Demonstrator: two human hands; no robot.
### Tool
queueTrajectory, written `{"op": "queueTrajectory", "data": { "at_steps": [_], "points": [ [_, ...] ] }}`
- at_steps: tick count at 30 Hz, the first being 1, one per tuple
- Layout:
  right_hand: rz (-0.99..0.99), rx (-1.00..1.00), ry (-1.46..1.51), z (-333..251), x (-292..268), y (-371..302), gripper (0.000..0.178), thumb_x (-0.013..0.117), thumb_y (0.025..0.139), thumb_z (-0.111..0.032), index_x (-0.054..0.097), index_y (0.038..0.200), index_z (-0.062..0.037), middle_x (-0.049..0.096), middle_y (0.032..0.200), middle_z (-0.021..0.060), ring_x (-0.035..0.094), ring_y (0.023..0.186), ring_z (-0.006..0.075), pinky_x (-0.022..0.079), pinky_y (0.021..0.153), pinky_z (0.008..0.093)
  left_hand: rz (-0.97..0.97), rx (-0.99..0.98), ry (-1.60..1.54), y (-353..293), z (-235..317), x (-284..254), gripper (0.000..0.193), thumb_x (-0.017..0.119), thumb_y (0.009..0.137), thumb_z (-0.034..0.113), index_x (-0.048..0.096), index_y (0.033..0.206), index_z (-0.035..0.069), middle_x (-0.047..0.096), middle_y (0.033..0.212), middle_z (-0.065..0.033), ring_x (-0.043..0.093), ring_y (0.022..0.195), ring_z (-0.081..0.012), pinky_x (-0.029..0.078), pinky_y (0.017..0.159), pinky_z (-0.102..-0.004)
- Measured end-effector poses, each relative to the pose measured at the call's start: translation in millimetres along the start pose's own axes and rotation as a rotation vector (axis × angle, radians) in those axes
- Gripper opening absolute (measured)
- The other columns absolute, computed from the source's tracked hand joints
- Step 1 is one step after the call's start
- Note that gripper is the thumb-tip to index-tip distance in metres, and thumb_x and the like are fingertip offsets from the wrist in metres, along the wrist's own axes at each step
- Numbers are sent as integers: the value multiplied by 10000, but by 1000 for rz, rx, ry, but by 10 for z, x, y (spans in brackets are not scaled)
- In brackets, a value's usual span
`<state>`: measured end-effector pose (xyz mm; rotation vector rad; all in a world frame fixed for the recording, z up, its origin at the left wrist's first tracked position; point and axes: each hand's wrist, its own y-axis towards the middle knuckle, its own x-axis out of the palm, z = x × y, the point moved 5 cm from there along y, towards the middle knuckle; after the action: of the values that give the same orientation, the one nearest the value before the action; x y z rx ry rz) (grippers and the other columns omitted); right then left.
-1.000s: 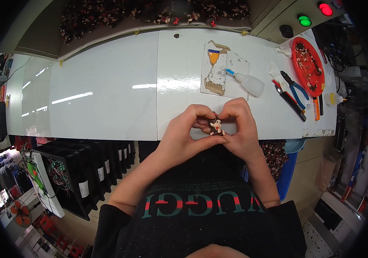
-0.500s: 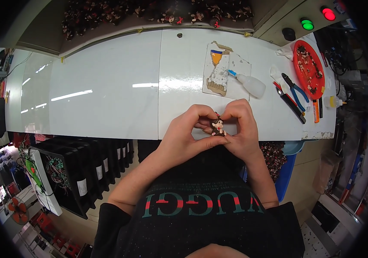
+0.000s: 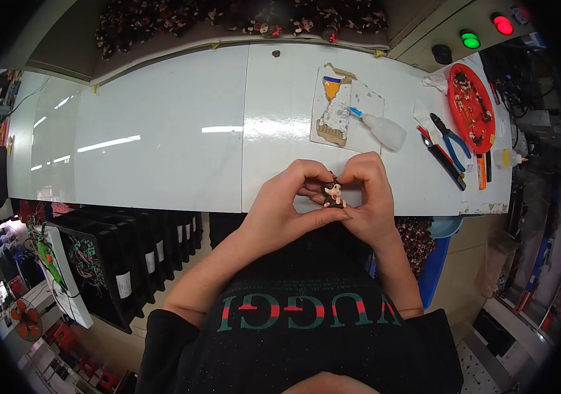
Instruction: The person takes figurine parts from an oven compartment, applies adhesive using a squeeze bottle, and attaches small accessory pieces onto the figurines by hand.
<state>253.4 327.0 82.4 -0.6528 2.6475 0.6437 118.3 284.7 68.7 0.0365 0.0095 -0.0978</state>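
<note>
Between my two hands, over the near edge of the white table, I hold a small monkey figurine (image 3: 333,192), dark brown with a pale face and a bit of red at its mouth. My left hand (image 3: 290,203) grips it from the left, index finger at its head and thumb along its base. My right hand (image 3: 370,197) pinches it from the right, fingertips meeting the left ones at the top. The fingers hide its back and part of its sides. Beyond my hands lies a clear squeeze bottle (image 3: 385,132) with a blue tip, resting on a scuffed board (image 3: 333,121).
On the right lie blue-handled pliers (image 3: 452,141), a red-handled tool (image 3: 443,161) and a red oval tray (image 3: 452,92) with small brown pieces. A shelf heaped with figurines (image 3: 241,20) runs along the back. Black crates (image 3: 116,262) stand lower left, a blue bin (image 3: 435,272) lower right.
My hands keep the same grip on the figurine, with hardly any movement. The view has shifted very slightly.
</note>
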Motion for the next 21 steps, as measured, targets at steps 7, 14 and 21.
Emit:
{"op": "queueTrajectory", "data": {
  "at_steps": [7,14,21],
  "points": [
    [6,-2,-8,7,-1,-5,399,755,622,19,502,923,-51,507,904,80,529,855,232,498,700,299,-3,-1,-14,3,9,-2,444,790,721,127,499,1043,34,609,929,-65,637,841,-136,516,786,-269],
    [12,-10,2,12,4,-10,400,754,620,21,500,921,-51,507,901,80,529,850,232,496,695,299,0,-3,-16,2,22,-2,437,787,724,117,498,1043,36,609,927,-62,635,841,-133,516,787,-268],
    [12,-6,-11,-3,16,-4,402,761,628,11,495,923,-53,501,901,81,528,848,227,497,689,294,-2,-10,-25,-7,6,-12,437,784,727,120,501,1048,37,610,930,-62,633,836,-131,515,786,-265]
  ]
}}
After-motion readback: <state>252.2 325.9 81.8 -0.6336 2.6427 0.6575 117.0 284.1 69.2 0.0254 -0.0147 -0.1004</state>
